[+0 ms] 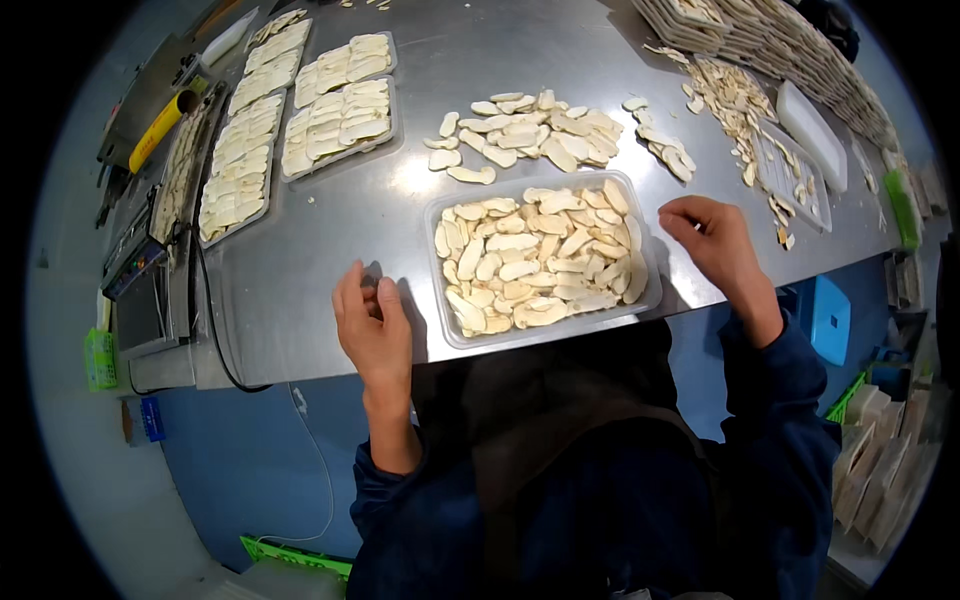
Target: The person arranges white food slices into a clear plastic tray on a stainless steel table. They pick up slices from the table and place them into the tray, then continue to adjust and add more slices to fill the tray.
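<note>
A clear plastic tray full of pale dried mushroom slices sits in front of me at the table's near edge. My left hand rests beside its left side, thumb and fingers apart, with nothing visible in it. Off the tray's right rim is my right hand, its fingers curled together; no item shows in them. Just beyond the tray lies a loose pile of slices. A smaller cluster of slices lies to the right of that pile.
Filled trays stand in rows at the back left, near a scale with a black cable. At the right are small broken pieces, a white tray and stacked filled trays. A blue stool stands below.
</note>
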`<state>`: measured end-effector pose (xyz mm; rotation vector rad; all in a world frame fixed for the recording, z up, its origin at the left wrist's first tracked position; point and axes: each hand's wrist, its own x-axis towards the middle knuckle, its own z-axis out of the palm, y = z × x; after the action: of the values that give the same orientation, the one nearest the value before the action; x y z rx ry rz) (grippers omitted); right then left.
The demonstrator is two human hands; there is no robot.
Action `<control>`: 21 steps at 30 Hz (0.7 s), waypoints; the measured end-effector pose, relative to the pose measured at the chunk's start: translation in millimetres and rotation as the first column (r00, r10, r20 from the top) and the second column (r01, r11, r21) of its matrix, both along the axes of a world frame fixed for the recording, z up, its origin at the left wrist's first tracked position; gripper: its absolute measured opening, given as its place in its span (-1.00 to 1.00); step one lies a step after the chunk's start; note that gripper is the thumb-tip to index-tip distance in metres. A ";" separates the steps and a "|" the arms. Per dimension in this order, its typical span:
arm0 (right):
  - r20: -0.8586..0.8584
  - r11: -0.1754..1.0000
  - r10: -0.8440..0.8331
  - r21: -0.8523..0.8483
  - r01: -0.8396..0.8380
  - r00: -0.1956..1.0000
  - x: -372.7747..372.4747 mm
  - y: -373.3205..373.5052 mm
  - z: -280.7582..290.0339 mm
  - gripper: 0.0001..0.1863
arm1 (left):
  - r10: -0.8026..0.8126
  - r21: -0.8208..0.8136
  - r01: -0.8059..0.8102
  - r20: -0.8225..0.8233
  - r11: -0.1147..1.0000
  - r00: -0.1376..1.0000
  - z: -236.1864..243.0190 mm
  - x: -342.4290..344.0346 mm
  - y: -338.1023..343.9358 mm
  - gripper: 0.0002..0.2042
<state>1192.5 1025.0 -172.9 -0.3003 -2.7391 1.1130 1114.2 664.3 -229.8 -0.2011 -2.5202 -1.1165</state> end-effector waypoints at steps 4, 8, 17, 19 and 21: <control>-0.052 0.994 0.076 0.082 -0.071 0.996 6.1 -19.2 -2.9 -0.78 | -0.290 -0.352 0.250 -0.064 0.902 0.955 26.3 12.3 41.5 -0.45; 0.038 0.984 0.068 0.163 -0.074 0.997 -10.3 -25.2 -5.5 -0.72 | -0.438 -0.425 0.448 0.128 0.787 0.890 30.4 25.0 110.1 -0.39; 0.095 0.997 0.073 -0.015 -0.071 0.993 -20.6 -17.2 -13.3 -0.78 | -0.459 -0.405 0.492 0.183 0.771 0.869 6.2 23.2 152.5 -0.31; 0.145 0.989 0.052 -0.146 -0.031 0.988 -23.2 -14.4 -12.2 -0.80 | -0.450 -0.424 0.496 0.212 0.758 0.868 7.8 23.2 152.1 -0.30; 0.232 0.965 0.040 -0.261 0.023 0.972 -26.3 -4.1 -9.2 -0.81 | -0.446 -0.454 0.487 0.203 0.746 0.872 5.1 23.2 152.0 -0.29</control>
<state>1166.2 1020.9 -182.1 -0.4851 -2.7888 1.5382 1137.3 816.3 -224.6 -0.9980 -2.8721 -0.5971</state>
